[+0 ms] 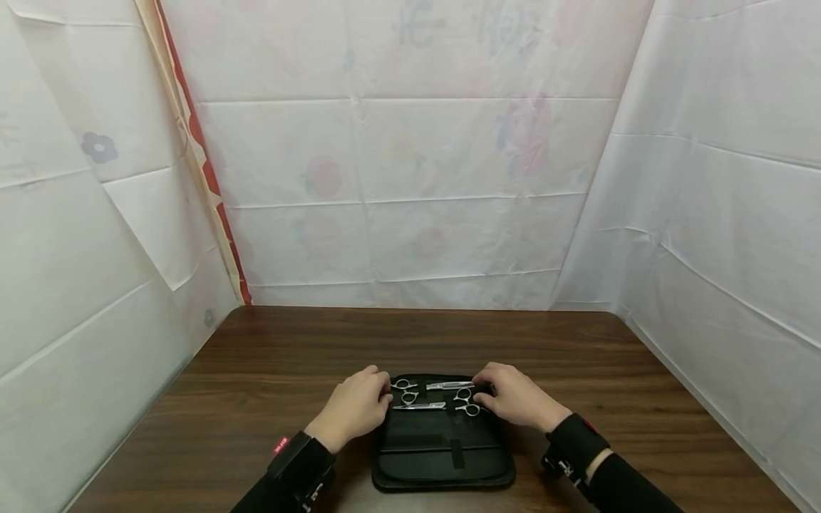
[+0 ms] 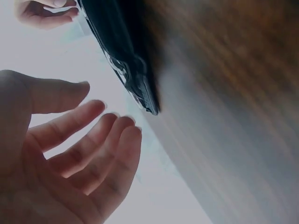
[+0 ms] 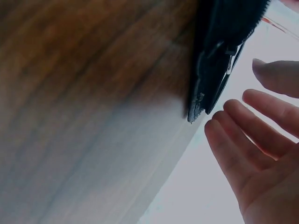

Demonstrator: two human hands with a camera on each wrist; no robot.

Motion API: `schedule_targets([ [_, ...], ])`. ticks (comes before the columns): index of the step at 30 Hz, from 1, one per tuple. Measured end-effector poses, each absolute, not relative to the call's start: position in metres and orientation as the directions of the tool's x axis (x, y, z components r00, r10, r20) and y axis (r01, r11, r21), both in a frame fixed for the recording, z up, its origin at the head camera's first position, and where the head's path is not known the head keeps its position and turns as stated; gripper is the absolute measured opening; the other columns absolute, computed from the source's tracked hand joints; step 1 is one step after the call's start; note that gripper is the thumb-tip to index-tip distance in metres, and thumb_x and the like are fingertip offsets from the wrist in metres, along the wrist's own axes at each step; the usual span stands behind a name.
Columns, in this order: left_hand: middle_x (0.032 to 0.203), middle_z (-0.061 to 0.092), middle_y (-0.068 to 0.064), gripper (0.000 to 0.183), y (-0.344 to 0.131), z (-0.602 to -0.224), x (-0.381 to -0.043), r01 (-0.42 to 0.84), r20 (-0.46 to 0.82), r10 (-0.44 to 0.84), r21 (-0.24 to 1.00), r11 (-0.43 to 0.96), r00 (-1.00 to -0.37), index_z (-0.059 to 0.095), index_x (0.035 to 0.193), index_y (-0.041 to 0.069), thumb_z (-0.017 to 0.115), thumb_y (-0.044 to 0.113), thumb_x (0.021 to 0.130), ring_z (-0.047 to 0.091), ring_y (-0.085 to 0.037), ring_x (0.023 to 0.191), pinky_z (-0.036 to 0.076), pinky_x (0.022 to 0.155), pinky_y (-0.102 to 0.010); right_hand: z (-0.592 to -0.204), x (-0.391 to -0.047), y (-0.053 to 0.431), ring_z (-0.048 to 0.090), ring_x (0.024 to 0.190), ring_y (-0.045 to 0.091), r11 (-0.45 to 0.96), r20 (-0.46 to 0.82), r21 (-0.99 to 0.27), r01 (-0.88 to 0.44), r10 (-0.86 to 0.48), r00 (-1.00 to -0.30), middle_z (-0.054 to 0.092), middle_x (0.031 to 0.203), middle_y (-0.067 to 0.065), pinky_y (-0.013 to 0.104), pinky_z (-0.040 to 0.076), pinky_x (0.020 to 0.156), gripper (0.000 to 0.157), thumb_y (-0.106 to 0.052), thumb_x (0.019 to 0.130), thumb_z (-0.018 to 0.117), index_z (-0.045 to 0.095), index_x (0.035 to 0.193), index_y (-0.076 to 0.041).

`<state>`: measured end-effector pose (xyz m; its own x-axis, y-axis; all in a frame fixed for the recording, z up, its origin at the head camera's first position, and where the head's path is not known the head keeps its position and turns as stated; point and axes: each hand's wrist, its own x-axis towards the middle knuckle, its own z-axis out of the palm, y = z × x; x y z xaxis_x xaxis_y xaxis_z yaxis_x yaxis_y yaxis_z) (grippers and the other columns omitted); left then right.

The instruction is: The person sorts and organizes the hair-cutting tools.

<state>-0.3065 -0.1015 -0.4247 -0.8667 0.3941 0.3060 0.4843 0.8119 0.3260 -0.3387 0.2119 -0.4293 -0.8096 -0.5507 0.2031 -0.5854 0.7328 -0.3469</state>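
A black zip case [image 1: 442, 467] lies opened flat, with two pairs of silver scissors in its far part. One pair of scissors [image 1: 405, 391] has its finger rings on the left; the other pair of scissors [image 1: 470, 410] has them on the right. At the case's left side hovers my left hand [image 1: 355, 405], its fingers [image 2: 124, 149] loosely bent and holding nothing. On the opposite side, my right hand [image 1: 516, 395] is close to the far right corner. Both wrist views show a gap between the fingers and the case edge [image 2: 149, 95].
The case rests on a dark brown wooden table [image 1: 276, 349]. White sheets [image 1: 410, 242] hang behind the table and along both sides. A red and cream strip [image 1: 212, 178] runs down the back left corner. Black bands [image 1: 573, 445] wrap both wrists.
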Motion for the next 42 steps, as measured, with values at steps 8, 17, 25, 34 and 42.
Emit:
schedule_targets([
  [8, 0.093, 0.061, -0.008, 0.015, -0.103, -0.424, -0.323, 0.431, 0.280, 0.346, 0.347, 0.833, -0.895, 0.071, 0.106, 0.002, 0.072, 0.007, 0.092, 0.063, -0.025, 0.081, 0.054, 0.070, -0.044, -0.430, -0.348, 0.210, 0.059, 0.087, 0.018, 0.768, 0.182, -0.348, -0.537, -0.506, -0.843, 0.065, 0.109, 0.009, 0.038, 0.050, 0.073, 0.028, -0.011, 0.093, 0.074, 0.070, 0.119, 0.000],
  [17, 0.101, 0.063, -0.010, 0.024, -0.105, -0.431, -0.338, 0.390, 0.169, 0.352, 0.376, 0.840, -0.921, 0.071, 0.114, 0.000, 0.072, 0.012, 0.093, 0.064, -0.028, 0.090, 0.054, 0.078, -0.049, -0.437, -0.357, 0.208, 0.062, 0.094, 0.020, 0.812, 0.129, -0.367, -0.453, -0.438, -0.889, 0.066, 0.107, 0.008, 0.043, 0.053, 0.082, 0.029, -0.007, 0.091, 0.076, 0.071, 0.118, 0.000],
  [25, 0.106, 0.064, -0.012, 0.031, -0.103, -0.434, -0.344, 0.366, 0.139, 0.339, 0.410, 0.836, -0.930, 0.070, 0.117, -0.001, 0.074, 0.016, 0.092, 0.065, -0.031, 0.097, 0.054, 0.085, -0.052, -0.436, -0.360, 0.203, 0.064, 0.093, 0.023, 0.832, 0.126, -0.364, -0.419, -0.401, -0.907, 0.065, 0.102, 0.008, 0.044, 0.054, 0.082, 0.022, -0.002, 0.090, 0.075, 0.072, 0.112, 0.000],
  [34, 0.102, 0.061, -0.011, 0.025, -0.095, -0.433, -0.348, 0.352, 0.119, 0.334, 0.414, 0.839, -0.935, 0.071, 0.112, 0.000, 0.064, 0.001, 0.088, 0.058, -0.025, 0.085, 0.052, 0.080, -0.049, -0.438, -0.364, 0.199, 0.064, 0.094, 0.026, 0.845, 0.135, -0.334, -0.418, -0.396, -0.908, 0.065, 0.099, 0.010, 0.045, 0.055, 0.084, 0.018, 0.003, 0.090, 0.070, 0.074, 0.107, 0.003],
  [42, 0.103, 0.060, -0.013, 0.022, -0.090, -0.431, -0.352, 0.340, 0.092, 0.330, 0.365, 0.867, -0.940, 0.070, 0.110, -0.002, 0.066, 0.003, 0.089, 0.053, -0.024, 0.080, 0.048, 0.072, -0.045, -0.437, -0.369, 0.198, 0.063, 0.091, 0.025, 0.851, 0.130, -0.320, -0.417, -0.396, -0.909, 0.064, 0.095, 0.008, 0.045, 0.054, 0.082, 0.018, 0.006, 0.089, 0.066, 0.076, 0.103, 0.001],
])
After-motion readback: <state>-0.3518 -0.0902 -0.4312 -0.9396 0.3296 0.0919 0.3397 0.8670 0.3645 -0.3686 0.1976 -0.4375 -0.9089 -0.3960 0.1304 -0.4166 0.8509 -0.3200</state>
